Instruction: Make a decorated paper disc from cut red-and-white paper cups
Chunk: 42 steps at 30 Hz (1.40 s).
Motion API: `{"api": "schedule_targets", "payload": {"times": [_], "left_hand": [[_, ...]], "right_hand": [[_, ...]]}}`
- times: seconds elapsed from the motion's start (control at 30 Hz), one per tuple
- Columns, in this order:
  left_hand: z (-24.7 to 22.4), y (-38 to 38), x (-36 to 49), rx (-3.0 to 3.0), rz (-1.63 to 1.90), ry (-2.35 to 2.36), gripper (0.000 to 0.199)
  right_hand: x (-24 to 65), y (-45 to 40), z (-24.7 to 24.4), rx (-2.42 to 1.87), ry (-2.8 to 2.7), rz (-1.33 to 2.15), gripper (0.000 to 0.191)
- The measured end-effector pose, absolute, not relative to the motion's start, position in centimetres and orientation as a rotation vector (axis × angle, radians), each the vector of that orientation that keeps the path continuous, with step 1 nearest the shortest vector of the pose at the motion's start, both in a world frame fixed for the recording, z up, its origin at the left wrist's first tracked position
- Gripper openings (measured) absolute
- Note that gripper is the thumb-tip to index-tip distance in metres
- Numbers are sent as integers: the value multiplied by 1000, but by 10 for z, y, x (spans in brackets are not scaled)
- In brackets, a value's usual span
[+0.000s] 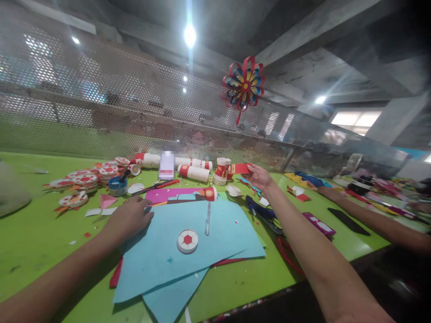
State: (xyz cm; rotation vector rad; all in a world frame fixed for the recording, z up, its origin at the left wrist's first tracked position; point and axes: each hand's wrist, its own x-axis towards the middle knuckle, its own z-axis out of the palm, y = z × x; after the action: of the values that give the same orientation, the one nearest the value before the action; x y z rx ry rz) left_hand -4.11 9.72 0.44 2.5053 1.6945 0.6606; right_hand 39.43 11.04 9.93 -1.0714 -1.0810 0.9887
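Observation:
My right hand [259, 178] reaches to the back of the table and pinches a red paper piece [239, 168] with yellow marks, beside stacked paper cups [221, 170]. My left hand [133, 216] rests with fingers apart at the upper left edge of a light blue paper sheet [155, 264], holding nothing. On that sheet lie a round white disc with a red football pattern [187, 241] and a slim pen-like tool [208, 220]. A red-and-white paper cup [210, 194] is on its side at the sheet's far edge.
Several turtle-like paper crafts [84, 179] sit at left beside a blue jar [117, 185]. Dark-handled scissors [264, 213] and a purple case [318, 224] lie right. Another person's arm [373, 217] reaches in from the right. A paper flower [245, 86] hangs on the mesh screen.

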Motion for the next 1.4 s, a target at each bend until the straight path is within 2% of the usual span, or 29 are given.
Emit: {"api": "schedule_targets", "payload": {"times": [0.17, 0.3, 0.47, 0.57, 0.73, 0.9, 1.1, 1.4], "left_hand": [[24, 83, -29, 2432, 988, 1484, 40], [52, 56, -14, 2302, 1173, 1160, 40], [83, 24, -1, 2133, 1121, 848, 41], [88, 18, 4, 1921, 1037, 703, 28], [77, 26, 4, 1648, 1033, 674, 11], [69, 39, -9, 1442, 1109, 717, 20], [64, 49, -18, 1341, 1089, 740, 22], [53, 55, -18, 1397, 1040, 730, 32]], "right_hand": [[324, 70, 103, -943, -1234, 1130, 14], [265, 39, 100, -879, -1333, 1283, 22], [218, 18, 94, -841, -1443, 1400, 27], [203, 16, 91, -838, -1513, 1379, 29], [199, 26, 85, -922, -1601, 1190, 37], [225, 30, 70, -1142, -1664, 853, 37], [259, 5, 51, -1381, -1945, 549, 18], [277, -10, 34, -1547, -2086, 280, 25]]}}
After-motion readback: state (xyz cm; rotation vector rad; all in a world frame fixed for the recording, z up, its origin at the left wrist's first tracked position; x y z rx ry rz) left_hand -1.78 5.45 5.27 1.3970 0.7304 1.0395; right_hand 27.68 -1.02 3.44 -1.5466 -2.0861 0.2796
